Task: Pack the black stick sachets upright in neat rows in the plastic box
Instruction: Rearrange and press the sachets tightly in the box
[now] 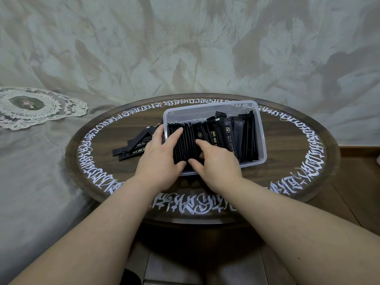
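A clear plastic box (pixel 213 106) stands on the round wooden table and holds several black stick sachets (pixel 242 136) on edge in a row, some leaning. My left hand (pixel 159 155) grips the left end of a tight bundle of sachets (pixel 185 142) at the box's left side, fingers over its top. My right hand (pixel 216 161) holds the same bundle from the right, thumb at its near end. A few loose black sachets (pixel 133 146) lie flat on the table left of the box, partly hidden by my left hand.
The dark round table (pixel 287 153) has white lettering around its rim. Pale cloth covers the surface behind and to the left, with a lace doily (pixel 37 108) at far left. Wooden floor shows at right.
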The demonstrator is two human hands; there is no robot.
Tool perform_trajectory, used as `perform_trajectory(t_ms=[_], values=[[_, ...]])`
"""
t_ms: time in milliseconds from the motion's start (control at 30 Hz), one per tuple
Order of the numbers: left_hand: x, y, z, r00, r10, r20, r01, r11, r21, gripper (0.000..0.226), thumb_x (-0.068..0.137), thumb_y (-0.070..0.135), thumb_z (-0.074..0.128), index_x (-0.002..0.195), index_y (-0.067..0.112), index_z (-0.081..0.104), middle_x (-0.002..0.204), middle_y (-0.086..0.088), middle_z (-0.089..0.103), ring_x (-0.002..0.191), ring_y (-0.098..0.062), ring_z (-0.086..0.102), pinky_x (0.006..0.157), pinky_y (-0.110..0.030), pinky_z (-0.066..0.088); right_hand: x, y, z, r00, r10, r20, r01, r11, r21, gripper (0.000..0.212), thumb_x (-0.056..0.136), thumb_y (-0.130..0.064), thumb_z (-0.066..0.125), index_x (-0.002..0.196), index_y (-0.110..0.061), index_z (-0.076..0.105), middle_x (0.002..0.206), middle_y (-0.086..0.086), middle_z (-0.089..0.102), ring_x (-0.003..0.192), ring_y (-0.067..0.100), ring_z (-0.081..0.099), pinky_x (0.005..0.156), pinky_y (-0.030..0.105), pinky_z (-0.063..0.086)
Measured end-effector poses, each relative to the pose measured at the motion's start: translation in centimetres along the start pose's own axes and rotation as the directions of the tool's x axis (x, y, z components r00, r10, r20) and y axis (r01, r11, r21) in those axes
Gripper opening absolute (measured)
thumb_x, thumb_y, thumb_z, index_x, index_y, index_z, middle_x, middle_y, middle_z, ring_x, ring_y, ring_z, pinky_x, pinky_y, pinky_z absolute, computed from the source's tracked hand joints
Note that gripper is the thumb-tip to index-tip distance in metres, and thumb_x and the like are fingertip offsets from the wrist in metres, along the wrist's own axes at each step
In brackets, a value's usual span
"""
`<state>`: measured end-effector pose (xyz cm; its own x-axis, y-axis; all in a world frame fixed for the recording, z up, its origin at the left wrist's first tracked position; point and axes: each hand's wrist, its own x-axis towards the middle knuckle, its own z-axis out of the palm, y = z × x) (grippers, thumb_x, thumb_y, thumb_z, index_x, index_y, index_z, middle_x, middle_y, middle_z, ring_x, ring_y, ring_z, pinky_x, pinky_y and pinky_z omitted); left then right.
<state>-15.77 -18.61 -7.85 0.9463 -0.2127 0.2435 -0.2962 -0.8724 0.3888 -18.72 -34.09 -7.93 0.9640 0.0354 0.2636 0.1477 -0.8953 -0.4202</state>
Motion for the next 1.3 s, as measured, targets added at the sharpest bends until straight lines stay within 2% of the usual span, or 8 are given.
perform_trajectory(t_ms=[300,500,600,800,900,1067,1167,1300], values=[[-0.4,0.3,0.3,0.996,0.083,-0.030,-0.083,0.996,-0.011,0.078,0.085,0.029,0.066,0.148,0.042,0.021,0.159,0.003,0.000,0.141,-0.028,0.020,0.109,-0.042,0.032,0.1,0.1,-0.1,1.000,-0.004,-0.006,0.004,1.000,-0.001,0.049,0.095,-0.041,0.049,0.142,-0.032,0.036,0.110,-0.002,0.065,0.103,0.024,0.060,0.081,0.035,0.049],[0.3,0.9,0.2,0.906,0.269,-0.327,-0.227,0.961,0.161,0.070,0.079,0.024,0.073,0.141,0.029,0.041,0.158,-0.015,0.014,0.145,-0.037,0.011,0.108,-0.061,0.029,0.0,0.2,-0.1,0.999,-0.032,-0.014,0.032,0.999,0.004,0.048,0.096,-0.036,0.049,0.142,-0.029,0.037,0.111,-0.001,0.065,0.104,0.023,0.060,0.084,0.037,0.050],[0.5,1.2,0.8,0.900,0.346,-0.264,-0.283,0.926,0.250,0.061,0.077,0.026,0.074,0.134,0.028,0.052,0.156,-0.010,0.025,0.144,-0.039,0.011,0.103,-0.068,0.027,-0.1,0.5,-0.3,0.998,-0.067,-0.007,0.067,0.998,0.021,0.049,0.095,-0.032,0.052,0.142,-0.027,0.039,0.113,0.002,0.065,0.106,0.024,0.059,0.087,0.037,0.048],[0.4,1.0,1.5,0.935,0.313,-0.168,-0.245,0.911,0.333,0.058,0.078,0.042,0.070,0.133,0.032,0.053,0.159,-0.006,0.019,0.146,-0.034,-0.004,0.106,-0.069,0.015,-0.8,1.4,-1.0,0.989,-0.142,0.034,0.140,0.989,0.041,0.042,0.095,-0.020,0.050,0.137,-0.021,0.048,0.120,0.002,0.064,0.112,0.020,0.057,0.095,0.034,0.044],[0.3,1.3,1.3,0.947,0.287,-0.145,-0.224,0.912,0.344,0.059,0.080,0.045,0.068,0.135,0.033,0.051,0.160,-0.004,0.015,0.146,-0.034,-0.009,0.109,-0.066,0.010,-1.3,2.0,-1.8,0.987,-0.151,-0.056,0.154,0.987,0.050,0.031,0.092,-0.022,0.055,0.123,-0.018,0.061,0.108,0.000,0.067,0.100,0.020,0.062,0.089,0.037,0.049],[0.2,1.5,1.2,0.959,0.258,-0.120,-0.204,0.918,0.341,0.061,0.082,0.048,0.066,0.138,0.035,0.046,0.161,-0.002,0.010,0.146,-0.033,-0.016,0.111,-0.064,0.006,-1.1,3.5,-4.1,0.958,0.071,-0.278,-0.047,0.994,0.094,0.007,0.087,-0.025,0.061,0.093,-0.021,0.060,0.082,-0.009,0.050,0.075,0.013,0.051,0.073,0.032,0.045],[0.2,1.6,1.3,0.963,0.246,-0.112,-0.197,0.921,0.335,0.062,0.082,0.048,0.065,0.139,0.036,0.045,0.161,-0.002,0.009,0.145,-0.031,-0.018,0.112,-0.063,0.005,-1.1,3.8,-4.7,0.962,0.113,-0.248,-0.103,0.993,0.050,0.011,0.089,-0.030,0.058,0.082,-0.023,0.055,0.077,-0.009,0.050,0.074,0.014,0.051,0.070,0.031,0.044],[0.1,1.6,1.4,0.959,0.253,-0.130,-0.200,0.924,0.325,0.062,0.080,0.047,0.068,0.137,0.035,0.048,0.161,-0.004,0.011,0.145,-0.031,-0.016,0.111,-0.065,0.008,-1.1,3.1,-4.2,0.977,0.119,-0.178,-0.117,0.993,0.023,0.016,0.091,-0.036,0.055,0.094,-0.022,0.063,0.081,-0.006,0.064,0.082,0.018,0.060,0.077,0.034,0.050]])
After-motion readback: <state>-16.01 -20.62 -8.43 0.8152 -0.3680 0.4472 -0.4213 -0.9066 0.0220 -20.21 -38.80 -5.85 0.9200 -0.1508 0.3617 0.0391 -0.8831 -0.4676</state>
